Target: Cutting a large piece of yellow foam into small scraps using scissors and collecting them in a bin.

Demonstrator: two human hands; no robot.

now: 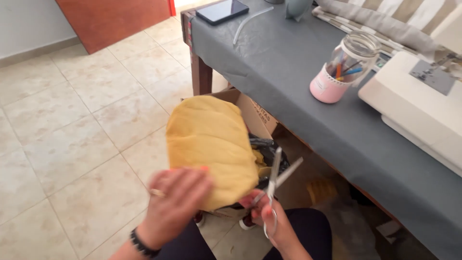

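Observation:
My left hand [175, 202] grips the near edge of a rounded piece of yellow fabric [211, 144] and holds it up over the floor. A ring and a dark bracelet show on that hand and wrist. My right hand [274, 226] holds metal scissors [275, 180] with the blades parted, just right of the fabric's lower edge. The blade tips point up and away from me, close to the cloth.
A cardboard box [260, 118] with a black bag liner [269, 149] and yellow scraps sits under the fabric. To the right stands a table with a grey cover [298, 82], bearing a white sewing machine [423, 106], a jar of pens [344, 67] and a phone [222, 10]. The floor is tiled [72, 135].

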